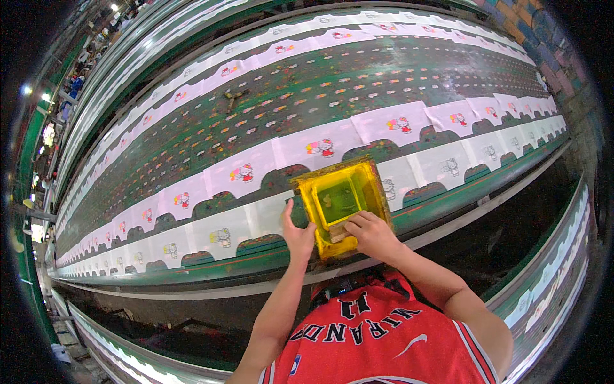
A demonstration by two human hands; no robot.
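A yellow-stained screen printing frame point(369, 185) lies over the near row of white cut fabric pieces point(265, 221). Yellow ink coats its inner edges, and green shows through the mesh window in its middle. My left hand point(298, 237) grips the frame's left side, thumb toward the near corner. In my right hand point(372, 235) is a small wooden squeegee point(339, 232), held at the near end of the mesh. The squeegee's lower edge is hidden. Fabric pieces left of the frame carry a cartoon cat outline with a little yellow; those to its right show grey outlines.
Beyond the near row, pink fabric pieces point(291, 153) bear prints in red and orange. The long green table point(256, 96) is speckled with ink, and a small dark object point(235, 97) lies on it. Other long tables point(543, 288) with fabric run behind and beyond.
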